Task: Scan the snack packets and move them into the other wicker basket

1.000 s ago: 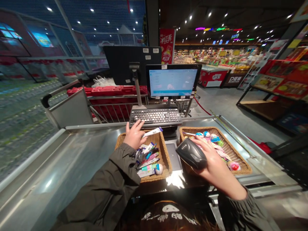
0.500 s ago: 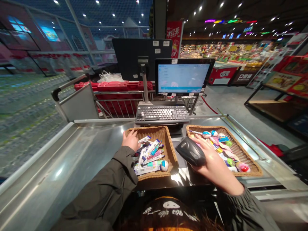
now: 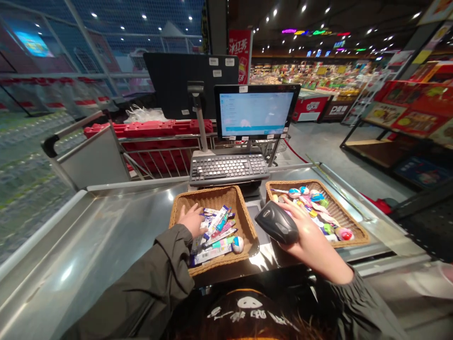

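My left hand reaches into the left wicker basket, fingers spread over a heap of slim packaged sweets. Nothing is visibly gripped by it. A round blue-and-white lollipop lies at the near right of that heap. Above the gap between the two baskets, my right hand is closed around a black barcode scanner. Beyond that hand, the right wicker basket holds several colourful lollipops and small packets. The scanner's grip is mostly hidden by my palm.
A keyboard stands behind the baskets, below a lit monitor; a second screen faces away. The metal counter stretches left. Behind it are a shopping cart and a metal-framed panel.
The view has turned slightly right, so everything sits further left. My left hand has moved from the left basket's rim area further in, and that basket looks slightly turned. The scanner stays in my right hand.
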Motion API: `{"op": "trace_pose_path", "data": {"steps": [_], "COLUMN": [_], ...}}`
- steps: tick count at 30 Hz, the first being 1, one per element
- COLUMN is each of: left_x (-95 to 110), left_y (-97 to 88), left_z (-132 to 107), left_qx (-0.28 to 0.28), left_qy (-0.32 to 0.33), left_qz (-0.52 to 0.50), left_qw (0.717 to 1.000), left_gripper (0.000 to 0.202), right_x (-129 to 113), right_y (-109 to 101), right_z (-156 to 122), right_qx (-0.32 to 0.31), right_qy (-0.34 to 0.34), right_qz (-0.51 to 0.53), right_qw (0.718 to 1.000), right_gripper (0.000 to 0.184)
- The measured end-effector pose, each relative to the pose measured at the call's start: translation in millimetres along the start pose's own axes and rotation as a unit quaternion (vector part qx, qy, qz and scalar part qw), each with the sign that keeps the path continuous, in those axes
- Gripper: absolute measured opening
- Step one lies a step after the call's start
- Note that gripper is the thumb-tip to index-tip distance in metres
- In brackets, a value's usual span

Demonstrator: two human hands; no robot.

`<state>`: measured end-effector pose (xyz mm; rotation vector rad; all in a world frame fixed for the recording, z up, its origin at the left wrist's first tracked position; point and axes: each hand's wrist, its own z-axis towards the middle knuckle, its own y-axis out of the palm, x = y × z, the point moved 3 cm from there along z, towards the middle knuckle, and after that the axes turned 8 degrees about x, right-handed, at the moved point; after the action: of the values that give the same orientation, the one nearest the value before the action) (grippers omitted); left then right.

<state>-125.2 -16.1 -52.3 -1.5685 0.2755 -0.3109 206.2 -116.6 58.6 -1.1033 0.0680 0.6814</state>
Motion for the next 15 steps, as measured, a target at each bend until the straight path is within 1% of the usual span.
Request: {"op": "trace_pose_path", "data": {"steps": [4, 7, 9, 12, 15], "left_x": [26, 51, 72, 105, 140], "left_y": [-24.0, -41.7, -53.0, -68.1, -77.8], "left_z": [3, 15, 27, 51, 76], "left_qx": [0.065, 0.107, 0.127, 0.151, 0.163], "left_qy": [0.085, 0.138, 0.17, 0.212, 0.245], "left_qz": [-0.026, -0.061, -0.078, -0.093, -0.099], "left_qw": [0.994, 0.983, 0.974, 0.961, 0.951], "left_gripper": [0.025, 0.028, 0.027, 0.024, 0.021], "right_x": [7, 17, 26, 42, 54], "right_y": [-10, -24, -33, -46, -56], "right_z": [-6, -12, -18, -30, -43], "right_qx": [0.009, 0.038, 0.055, 0.069, 0.079], "right_qy": [0.007, 0.021, 0.034, 0.063, 0.091], "right_qz": [-0.013, -0.032, -0.042, -0.064, -0.077], "right_qw": [1.0, 0.999, 0.997, 0.994, 0.99], "right_gripper": [0.057, 0.06, 0.063, 0.061, 0.058]}}
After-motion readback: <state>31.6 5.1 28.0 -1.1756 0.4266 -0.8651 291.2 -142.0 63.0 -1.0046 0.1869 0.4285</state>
